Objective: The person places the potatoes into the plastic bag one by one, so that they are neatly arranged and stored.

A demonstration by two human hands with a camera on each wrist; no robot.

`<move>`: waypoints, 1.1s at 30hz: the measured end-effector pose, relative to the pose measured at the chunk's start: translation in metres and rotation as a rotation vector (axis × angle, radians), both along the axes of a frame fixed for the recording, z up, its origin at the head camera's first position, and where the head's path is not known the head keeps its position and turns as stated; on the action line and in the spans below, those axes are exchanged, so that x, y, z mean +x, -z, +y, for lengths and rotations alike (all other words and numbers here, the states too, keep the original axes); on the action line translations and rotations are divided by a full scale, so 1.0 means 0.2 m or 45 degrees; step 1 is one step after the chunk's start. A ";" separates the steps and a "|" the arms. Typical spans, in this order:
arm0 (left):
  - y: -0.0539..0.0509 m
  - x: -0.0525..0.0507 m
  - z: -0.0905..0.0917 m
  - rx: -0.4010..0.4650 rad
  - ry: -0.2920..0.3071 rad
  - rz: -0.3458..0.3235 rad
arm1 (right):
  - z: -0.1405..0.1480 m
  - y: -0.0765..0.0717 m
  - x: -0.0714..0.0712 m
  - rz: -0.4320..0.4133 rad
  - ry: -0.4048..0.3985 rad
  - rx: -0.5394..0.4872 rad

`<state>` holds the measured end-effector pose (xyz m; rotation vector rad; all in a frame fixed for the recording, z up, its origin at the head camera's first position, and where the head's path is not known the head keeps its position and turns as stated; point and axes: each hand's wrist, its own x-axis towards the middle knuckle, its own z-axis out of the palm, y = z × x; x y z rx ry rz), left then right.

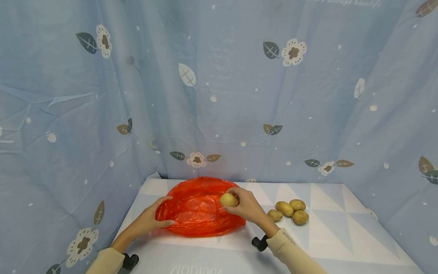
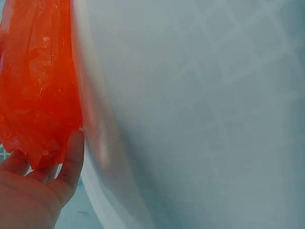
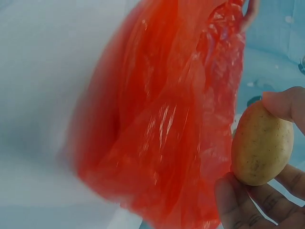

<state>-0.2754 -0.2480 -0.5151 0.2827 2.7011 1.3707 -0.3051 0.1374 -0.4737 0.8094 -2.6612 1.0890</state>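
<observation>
A red plastic bag (image 1: 195, 209) lies spread on the table, its mouth facing up. My left hand (image 1: 150, 217) holds the bag's left edge between thumb and fingers; in the left wrist view, the left hand (image 2: 43, 186) has its fingers around the end of the red bag (image 2: 40, 86). A potato (image 1: 228, 200) is pinched in my right hand (image 1: 244, 206), over the right part of the bag. The right wrist view shows the potato (image 3: 262, 143) between thumb and fingers of the right hand (image 3: 276, 191), beside the red bag (image 3: 162, 119).
Several potatoes (image 1: 284, 208) sit grouped on the table to the right of the bag. The white and pale blue patterned table (image 1: 328, 236) meets a blue curtain (image 1: 239, 95) printed with flowers and leaves, behind and at both sides.
</observation>
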 end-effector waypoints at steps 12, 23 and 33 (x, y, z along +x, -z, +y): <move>0.00 0.00 0.00 -0.013 -0.008 -0.019 | -0.17 0.00 -0.04 0.032 -0.037 0.029; 0.01 0.00 0.00 0.009 -0.012 -0.027 | -0.31 0.00 -0.07 -0.038 -0.080 0.050; 0.01 -0.01 0.01 0.018 0.007 -0.030 | -0.40 0.05 -0.12 -0.090 -0.091 0.046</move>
